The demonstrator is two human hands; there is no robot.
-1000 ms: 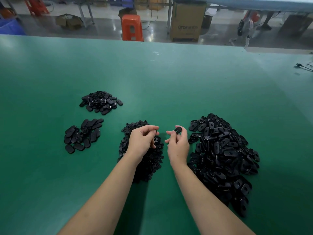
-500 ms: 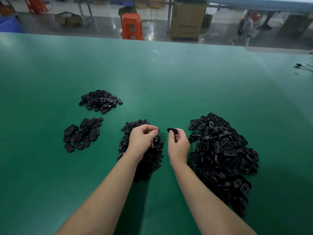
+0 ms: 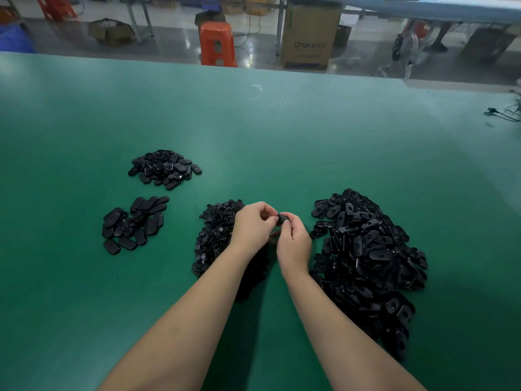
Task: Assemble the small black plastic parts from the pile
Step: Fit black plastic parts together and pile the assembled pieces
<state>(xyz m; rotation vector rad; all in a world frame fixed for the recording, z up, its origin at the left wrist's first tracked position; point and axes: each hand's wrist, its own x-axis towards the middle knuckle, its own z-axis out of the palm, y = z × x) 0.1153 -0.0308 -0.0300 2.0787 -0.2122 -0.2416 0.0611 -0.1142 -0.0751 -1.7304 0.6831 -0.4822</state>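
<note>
Both hands are raised just above the green table (image 3: 282, 136), meeting at mid-frame between 2 heaps.

Right hand (image 3: 293, 244): grip clenched round a small black oval plastic shell (image 3: 282, 218), pinched at the fingertips. Only its upper edge shows past the fingers, so its long axis cannot be read with confidence; it seems to run roughly 9 to 3 o'clock.

Left hand (image 3: 253, 225): fingers curled, tips drawn together at the shell's 9 o'clock side and touching or very nearly touching it. Likely pinching a small round insert, but the piece itself is hidden; cannot tell what this grip contains.

The relation that matters: the shell sits at 3 o'clock of the left fingertips, just beside them, so the joining move would be a short push from 9 toward 3 o'clock. Judgement: the mating step is in hand, not yet seated.

Supplies:
- large heap of black oval plastic shells (image 3: 366, 255) at 3 o'clock of the hands, nearer the right hand.
- heap of small round black plastic inserts (image 3: 217, 235) at 9 o'clock, partly under the left forearm, nearer the left hand.
- 2 smaller groups of black oval pieces farther out: 1 at 9 o'clock (image 3: 132, 224), 1 at 10 o'clock (image 3: 165, 169). Probably finished work; the lower group lies mostly smooth face up.

Risk, as a guess: misaligned insert, with the slot hidden by the fingers.
</note>
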